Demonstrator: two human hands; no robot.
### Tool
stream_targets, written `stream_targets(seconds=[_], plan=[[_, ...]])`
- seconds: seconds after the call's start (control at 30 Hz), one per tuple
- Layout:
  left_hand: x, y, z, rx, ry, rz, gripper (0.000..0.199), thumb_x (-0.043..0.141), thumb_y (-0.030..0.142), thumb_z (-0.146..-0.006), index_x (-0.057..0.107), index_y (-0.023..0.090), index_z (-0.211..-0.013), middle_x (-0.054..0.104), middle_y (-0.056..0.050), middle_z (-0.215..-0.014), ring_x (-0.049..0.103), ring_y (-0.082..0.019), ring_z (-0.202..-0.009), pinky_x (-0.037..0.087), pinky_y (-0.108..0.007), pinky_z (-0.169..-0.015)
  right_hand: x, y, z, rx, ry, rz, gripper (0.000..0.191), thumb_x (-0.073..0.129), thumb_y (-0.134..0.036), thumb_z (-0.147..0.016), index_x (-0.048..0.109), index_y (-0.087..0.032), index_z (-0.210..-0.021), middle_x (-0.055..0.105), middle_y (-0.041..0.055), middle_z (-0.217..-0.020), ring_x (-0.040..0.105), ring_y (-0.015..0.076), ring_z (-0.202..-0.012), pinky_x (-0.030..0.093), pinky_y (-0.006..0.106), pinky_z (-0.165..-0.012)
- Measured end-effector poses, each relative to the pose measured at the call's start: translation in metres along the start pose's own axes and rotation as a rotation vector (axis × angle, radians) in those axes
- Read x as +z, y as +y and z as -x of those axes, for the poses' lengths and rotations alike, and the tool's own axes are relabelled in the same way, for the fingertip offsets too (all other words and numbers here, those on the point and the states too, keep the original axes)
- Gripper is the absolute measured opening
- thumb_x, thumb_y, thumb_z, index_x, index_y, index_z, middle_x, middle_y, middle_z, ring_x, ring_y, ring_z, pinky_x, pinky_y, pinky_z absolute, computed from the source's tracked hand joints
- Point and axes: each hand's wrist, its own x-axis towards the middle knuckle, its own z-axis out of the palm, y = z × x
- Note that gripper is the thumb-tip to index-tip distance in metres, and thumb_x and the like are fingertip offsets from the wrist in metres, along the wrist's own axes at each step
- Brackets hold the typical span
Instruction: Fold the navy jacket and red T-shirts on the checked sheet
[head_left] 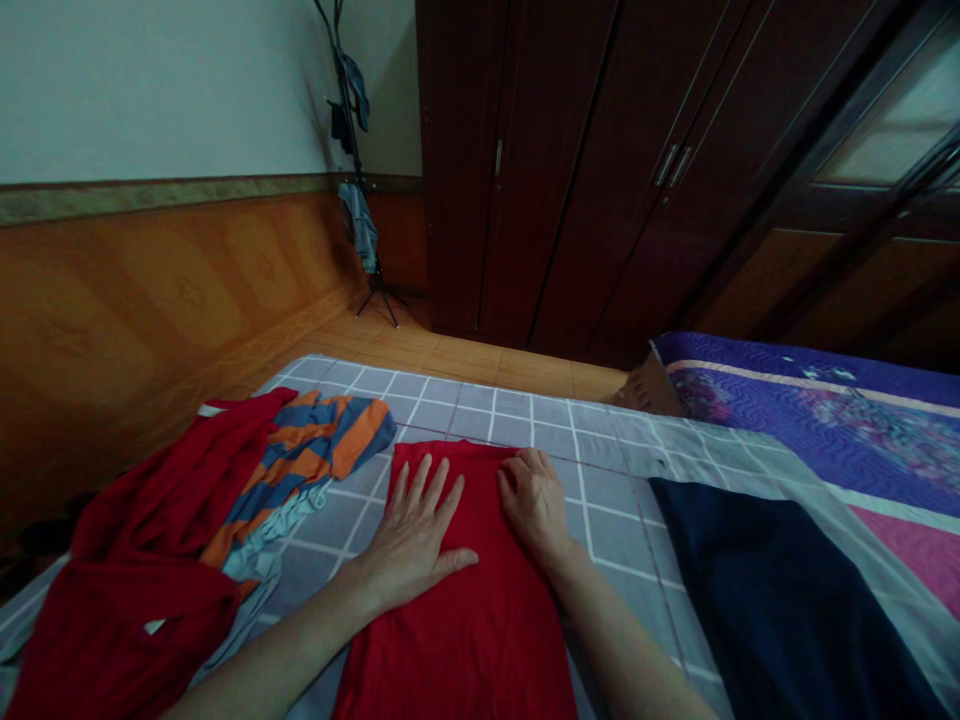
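A red garment [480,640] lies spread lengthwise on a grey checked bedsheet [607,500], its far edge straight across. My left hand [424,535] rests flat on its upper left part, fingers spread and nothing held. At the far right corner, my right hand [534,500] has its fingers curled down on the cloth's edge, closed on it. The garment's near end runs out of view at the bottom.
Left of me is a heap of clothes: a red one [180,470] and an orange-and-blue checked one [322,440]. A dark navy cloth [787,580] lies flat on the right. Beyond stand a coat rack [352,130], a dark wardrobe [555,170] and a purple floral bedcover [810,400].
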Motion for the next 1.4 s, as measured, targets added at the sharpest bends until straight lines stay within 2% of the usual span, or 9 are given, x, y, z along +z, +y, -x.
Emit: stream_targets(seconds=[0.27, 0.4, 0.57, 0.67, 0.8, 0.97, 1.13, 1.23, 1.4], plan=[[-0.011, 0.026, -0.031, 0.256, -0.071, 0.056, 0.086, 0.024, 0.071, -0.086, 0.018, 0.011, -0.147, 0.020, -0.014, -0.153, 0.007, -0.025, -0.143, 0.007, -0.049, -0.115, 0.002, 0.005, 0.002, 0.021, -0.004, -0.052, 0.018, 0.050, -0.011, -0.084, 0.064, -0.016, -0.093, 0.059, 0.0067, -0.087, 0.050, 0.0215, -0.087, 0.040, 0.032, -0.081], [0.002, 0.001, -0.043, 0.161, -0.081, 0.018, 0.083, 0.029, 0.071, -0.086, 0.022, 0.015, -0.147, 0.017, -0.014, -0.153, 0.011, -0.027, -0.142, 0.009, -0.052, -0.114, 0.001, 0.004, 0.003, 0.018, -0.007, -0.044, 0.020, 0.047, -0.010, -0.085, 0.065, -0.017, -0.089, 0.058, 0.0075, -0.087, 0.050, 0.0216, -0.087, 0.040, 0.032, -0.081], [0.003, -0.031, -0.031, -0.160, 0.079, -0.098, 0.072, 0.032, 0.061, -0.091, 0.031, 0.012, -0.144, 0.030, -0.019, -0.149, 0.019, -0.033, -0.140, 0.014, -0.058, -0.110, -0.003, 0.000, 0.003, 0.000, -0.012, -0.031, 0.021, 0.045, -0.012, -0.086, 0.065, -0.018, -0.087, 0.059, 0.0086, -0.087, 0.050, 0.0221, -0.089, 0.041, 0.033, -0.081], [0.000, -0.023, -0.020, -0.053, 0.129, -0.118, 0.070, 0.035, 0.058, -0.091, 0.027, 0.015, -0.146, 0.025, -0.015, -0.151, 0.015, -0.030, -0.141, 0.010, -0.055, -0.112, -0.006, -0.005, 0.004, -0.044, -0.025, -0.037, 0.022, 0.045, -0.015, -0.088, 0.066, -0.019, -0.093, 0.061, 0.0091, -0.094, 0.051, 0.0225, -0.092, 0.041, 0.034, -0.084], [0.006, -0.006, -0.011, 0.061, 0.056, -0.081, 0.069, 0.038, 0.059, -0.090, 0.024, 0.023, -0.147, 0.020, -0.009, -0.154, 0.009, -0.029, -0.142, 0.012, -0.055, -0.112, -0.001, -0.007, 0.007, -0.168, -0.109, 0.004, 0.036, 0.045, -0.026, -0.090, 0.057, -0.015, -0.123, 0.052, 0.0138, -0.131, 0.041, 0.0282, -0.122, 0.031, 0.042, -0.102], [0.012, -0.006, -0.010, 0.016, 0.024, -0.065, 0.068, 0.034, 0.061, -0.091, 0.023, 0.024, -0.147, 0.018, -0.009, -0.154, 0.008, -0.030, -0.142, 0.011, -0.056, -0.112, 0.005, 0.017, 0.003, 0.037, -0.186, 0.118, 0.050, 0.038, -0.030, -0.094, 0.041, -0.009, -0.138, 0.042, 0.0170, -0.142, 0.033, 0.0327, -0.132, 0.024, 0.050, -0.106], [0.010, -0.008, -0.010, 0.026, 0.036, -0.070, 0.069, 0.033, 0.061, -0.091, 0.024, 0.023, -0.147, 0.018, -0.010, -0.154, 0.008, -0.028, -0.142, 0.010, -0.055, -0.112, -0.003, 0.023, -0.001, 0.188, -0.087, 0.177, 0.049, 0.038, -0.028, -0.093, 0.043, -0.004, -0.135, 0.040, 0.0235, -0.141, 0.034, 0.0349, -0.132, 0.026, 0.052, -0.105], [0.014, -0.008, -0.010, 0.026, 0.038, -0.078, 0.068, 0.038, 0.059, -0.090, 0.026, 0.022, -0.146, 0.020, -0.011, -0.154, 0.009, -0.029, -0.142, 0.011, -0.056, -0.112, -0.005, -0.003, 0.006, 0.065, -0.068, 0.108, 0.051, 0.040, -0.030, -0.093, 0.041, -0.005, -0.138, 0.033, 0.0224, -0.146, 0.029, 0.0335, -0.135, 0.026, 0.049, -0.107], [0.017, -0.007, -0.010, 0.007, 0.037, -0.090, 0.062, 0.045, 0.038, -0.090, 0.025, 0.023, -0.146, 0.022, -0.009, -0.153, 0.011, -0.027, -0.142, 0.011, -0.053, -0.113, 0.004, -0.031, 0.021, -0.285, -0.284, -0.093, 0.066, 0.038, -0.053, -0.092, 0.037, -0.009, -0.141, 0.034, 0.0167, -0.147, 0.027, 0.0284, -0.137, 0.027, 0.043, -0.109]])
